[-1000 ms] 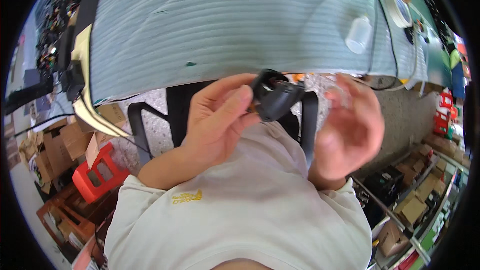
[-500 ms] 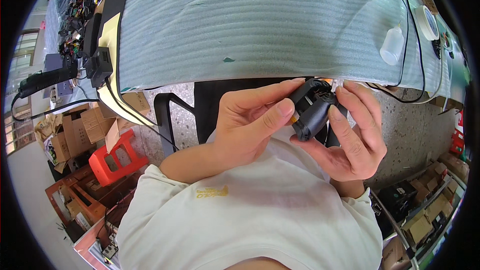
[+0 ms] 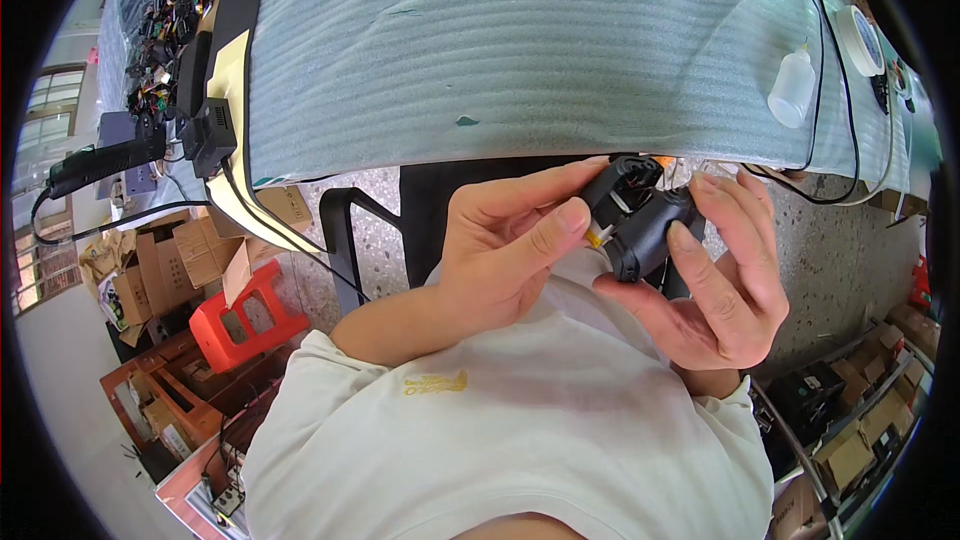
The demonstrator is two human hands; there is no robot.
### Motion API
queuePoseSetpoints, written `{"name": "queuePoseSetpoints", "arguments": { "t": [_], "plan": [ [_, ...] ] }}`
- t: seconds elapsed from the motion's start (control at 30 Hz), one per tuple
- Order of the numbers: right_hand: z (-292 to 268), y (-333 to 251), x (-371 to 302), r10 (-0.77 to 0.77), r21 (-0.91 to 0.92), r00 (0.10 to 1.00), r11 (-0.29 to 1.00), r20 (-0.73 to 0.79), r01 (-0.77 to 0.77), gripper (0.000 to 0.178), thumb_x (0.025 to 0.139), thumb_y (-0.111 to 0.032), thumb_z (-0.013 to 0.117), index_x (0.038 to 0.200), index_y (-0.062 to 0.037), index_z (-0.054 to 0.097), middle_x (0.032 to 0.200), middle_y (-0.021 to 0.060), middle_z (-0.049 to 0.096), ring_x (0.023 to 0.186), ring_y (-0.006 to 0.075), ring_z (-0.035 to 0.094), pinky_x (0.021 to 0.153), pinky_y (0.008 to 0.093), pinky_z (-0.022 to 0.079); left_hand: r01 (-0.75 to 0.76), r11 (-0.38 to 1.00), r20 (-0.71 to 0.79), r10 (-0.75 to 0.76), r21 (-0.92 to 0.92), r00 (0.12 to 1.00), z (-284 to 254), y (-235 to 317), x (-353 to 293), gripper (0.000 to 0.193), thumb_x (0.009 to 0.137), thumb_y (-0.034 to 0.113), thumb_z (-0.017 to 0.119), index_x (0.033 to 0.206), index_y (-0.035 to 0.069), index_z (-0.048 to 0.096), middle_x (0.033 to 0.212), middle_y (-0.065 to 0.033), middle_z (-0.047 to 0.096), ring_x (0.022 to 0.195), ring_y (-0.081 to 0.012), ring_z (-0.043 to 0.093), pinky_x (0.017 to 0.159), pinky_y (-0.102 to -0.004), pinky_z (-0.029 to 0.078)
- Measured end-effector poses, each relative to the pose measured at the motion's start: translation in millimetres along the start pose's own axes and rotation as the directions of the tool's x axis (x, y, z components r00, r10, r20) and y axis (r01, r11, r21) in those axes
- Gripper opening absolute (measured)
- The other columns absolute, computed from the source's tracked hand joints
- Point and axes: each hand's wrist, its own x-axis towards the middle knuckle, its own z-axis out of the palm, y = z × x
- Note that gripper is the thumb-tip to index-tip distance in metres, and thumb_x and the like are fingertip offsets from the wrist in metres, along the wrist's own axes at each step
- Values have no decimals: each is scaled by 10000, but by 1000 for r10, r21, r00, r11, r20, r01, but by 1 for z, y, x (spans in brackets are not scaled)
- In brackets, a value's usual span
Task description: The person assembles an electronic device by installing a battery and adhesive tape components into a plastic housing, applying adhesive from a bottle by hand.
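Just in front of the table edge, I hold a black plastic device whose two parts stand a little apart. My left hand [image 3: 500,245] pinches the open-sided black housing part [image 3: 608,198] between thumb and fingers. In my right hand [image 3: 735,285] is the smooth, rounded black cover [image 3: 645,238], gripped by thumb and fingertips. A small yellow piece [image 3: 593,238] shows in the gap near my left thumb. The inside of the housing is mostly in shadow, so its details cannot be made out.
Foam sheeting covers the table [image 3: 500,60]. A squeeze bottle [image 3: 793,90], black cables and a white tape roll [image 3: 860,40] are at right. A black boxy device [image 3: 208,137] with a cable sits at the left edge. A red stool [image 3: 250,318] and cardboard boxes [image 3: 205,250] stand below left.
My right hand has moved slightly right with the cover, and the gap between the two parts is wider. The whole view has shifted a little.
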Motion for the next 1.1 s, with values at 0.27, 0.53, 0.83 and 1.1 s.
{"name": "queuePoseSetpoints", "arguments": {
  "t": [0.27,0.53,0.83,1.1],
  "plan": [
    [5,-5,1,22,18,1000,1000,-13,-22,505,509,-241,901,967,-98,747,1126,155,668,915,306,678,941,532,433,-49,994,43,45,100,998,-1,1,-5,348,935,-45,577,1283,-47,576,1267,-195,616,1169,-230,597,1005,-358,475],
    [7,-6,0,4,35,1000,999,27,-5,545,556,-231,901,1048,-88,716,1161,201,641,974,370,662,923,567,438,-140,955,160,100,260,982,-8,5,-2,344,941,-82,532,1277,-32,582,1348,-229,548,1263,-288,530,1069,-405,428],
    [10,-5,3,-45,-1,999,999,0,45,485,525,-141,876,980,-67,724,1134,171,660,909,325,664,751,436,407,-227,947,221,177,226,959,-10,-3,-3,364,967,-60,500,1328,-38,533,1379,-233,520,1267,-280,521,1064,-404,428],
    [22,-7,8,-70,-22,994,997,-89,68,437,557,-135,839,961,-20,717,1091,223,663,839,312,667,672,362,333,-405,838,207,351,365,913,2,-8,-4,614,801,-75,743,1365,-38,500,1306,-206,586,1188,-233,578,931,-329,520]
  ]
}}
